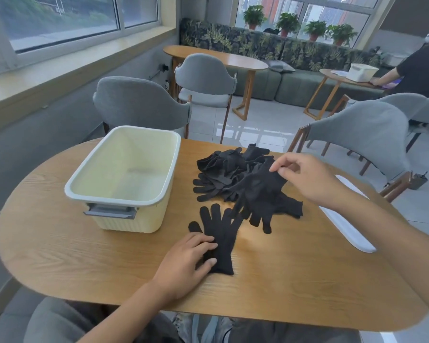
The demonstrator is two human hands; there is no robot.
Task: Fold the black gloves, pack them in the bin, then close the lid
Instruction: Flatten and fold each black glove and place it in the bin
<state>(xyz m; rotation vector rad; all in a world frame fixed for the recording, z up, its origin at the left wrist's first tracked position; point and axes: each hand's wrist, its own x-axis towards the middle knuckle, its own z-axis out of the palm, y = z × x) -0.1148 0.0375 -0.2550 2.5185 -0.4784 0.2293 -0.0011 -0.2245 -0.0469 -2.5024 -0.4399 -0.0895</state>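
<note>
Early: bin (124,169) w/o gloves, lid (344,219) off far right. Left hand (183,263) flat, pressing near glove (218,238); right hand (302,177) pinching 2nd glove (260,194) above pile (223,174).

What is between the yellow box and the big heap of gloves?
Nothing: in the head view, only bare wooden table lies between the bin and the glove pile.

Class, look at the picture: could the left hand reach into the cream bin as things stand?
Probably yes. The left hand only presses on the flat glove; the bin sits open just beyond it, lid off, with nothing between them.
</note>
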